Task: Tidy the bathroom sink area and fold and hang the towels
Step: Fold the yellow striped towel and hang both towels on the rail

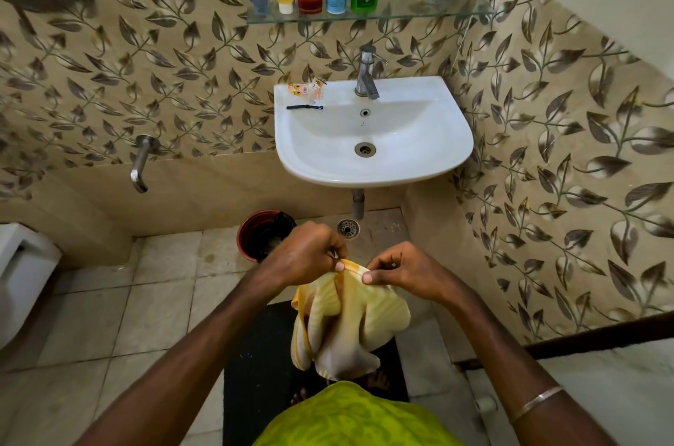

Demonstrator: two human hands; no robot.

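A pale yellow striped towel (pixel 350 321) hangs bunched in front of my body, below the white sink (pixel 408 161). My left hand (pixel 310 256) pinches the towel's top edge at the left. My right hand (pixel 397 268) pinches the same edge a little to the right, close beside it. On the sink's left rim lie small orange sachets (pixel 306 89) and a thin black item (pixel 304 107). The sink's tap (pixel 366 75) stands at the back.
A glass shelf (pixel 368 13) above the sink carries several bottles. A dark red bin (pixel 264 234) stands on the floor under the sink, a wall spout (pixel 140 162) to its left. A black mat (pixel 262 369) lies under my feet. A white toilet (pixel 18 274) is at the far left.
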